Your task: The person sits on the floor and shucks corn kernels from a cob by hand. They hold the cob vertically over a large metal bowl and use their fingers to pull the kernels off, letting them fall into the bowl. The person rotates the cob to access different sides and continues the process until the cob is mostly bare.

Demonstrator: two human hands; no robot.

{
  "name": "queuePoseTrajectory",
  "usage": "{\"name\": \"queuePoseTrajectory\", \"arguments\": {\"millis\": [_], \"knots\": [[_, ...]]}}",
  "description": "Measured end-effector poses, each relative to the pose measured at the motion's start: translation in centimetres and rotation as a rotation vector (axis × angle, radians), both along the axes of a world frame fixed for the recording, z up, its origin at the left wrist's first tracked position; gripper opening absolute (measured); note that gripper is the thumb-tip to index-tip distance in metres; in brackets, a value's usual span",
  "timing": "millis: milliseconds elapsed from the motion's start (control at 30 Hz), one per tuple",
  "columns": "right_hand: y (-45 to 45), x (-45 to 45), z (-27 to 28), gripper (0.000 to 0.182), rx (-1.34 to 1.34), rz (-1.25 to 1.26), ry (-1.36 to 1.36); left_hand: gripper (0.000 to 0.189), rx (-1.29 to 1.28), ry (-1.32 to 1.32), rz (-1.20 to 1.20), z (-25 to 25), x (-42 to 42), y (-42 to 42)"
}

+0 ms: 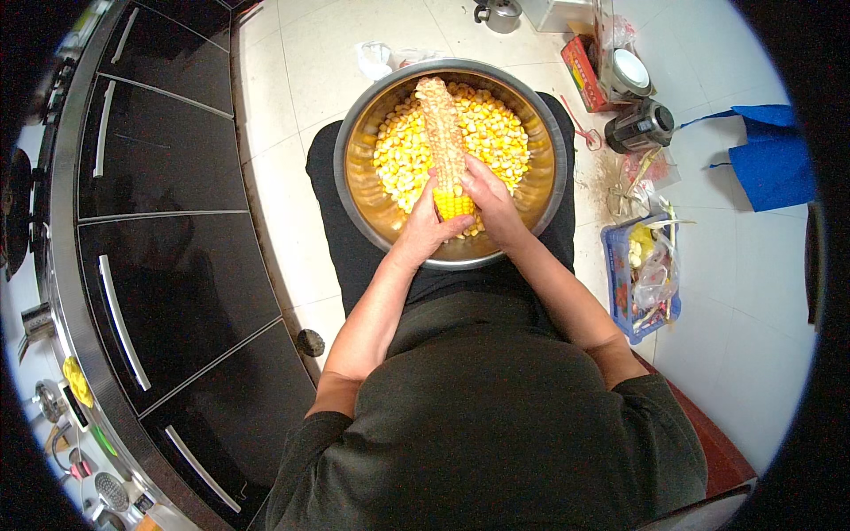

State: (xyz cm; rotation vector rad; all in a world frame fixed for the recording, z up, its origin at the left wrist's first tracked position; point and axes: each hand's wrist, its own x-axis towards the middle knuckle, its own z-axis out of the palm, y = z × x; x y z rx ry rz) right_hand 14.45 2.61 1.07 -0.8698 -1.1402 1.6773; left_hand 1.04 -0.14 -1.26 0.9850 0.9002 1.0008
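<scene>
A corn cob (pixel 443 133) lies lengthwise between my two hands, over a large metal bowl (pixel 348 192) resting on my lap. Its far part is stripped bare; yellow kernels (pixel 453 204) still cover the near end. My left hand (pixel 425 222) grips that near end from the left, the thumb laid across it. On the right side, my right hand (pixel 493 202) holds the cob with its fingers at the border between bare cob and kernels. Loose corn kernels (pixel 402 156) fill the bottom of the bowl, some hidden behind the cob and hands.
Dark cabinets (pixel 172 265) with long handles run along the left below a counter. To the right on the tiled floor stand a blue plastic basket (pixel 617 285) of scraps and plastic bags, a dark blender-like jar (pixel 641 126) and a red box (pixel 584 73). A metal kettle (pixel 501 14) is beyond.
</scene>
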Motion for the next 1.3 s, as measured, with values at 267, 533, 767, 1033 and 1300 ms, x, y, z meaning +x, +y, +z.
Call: {"name": "queuePoseTrajectory", "arguments": {"millis": [267,533,767,1033,1300], "knots": [[0.4,0.5,-1.4,0.049,-0.236,-0.011,0.266,0.082,0.083,0.056,0.026,0.2,-0.1,0.2],[-0.4,0.9,0.2,0.057,-0.095,0.068,0.164,0.074,-0.010,-0.053,0.039,-0.1,-0.2,-0.1],[-0.6,0.5,0.6,0.054,0.111,0.024,-0.216,0.075,-0.073,-0.082,0.017,0.3,-0.4,-0.2],[0.1,0.2,-1.1,0.046,0.126,-0.005,-0.250,0.080,-0.021,-0.047,0.016,0.5,-0.2,-0.3],[-0.7,0.4,0.2,0.049,-0.102,0.058,0.149,0.072,-0.100,-0.248,0.014,0.0,-0.6,-0.4]]}}
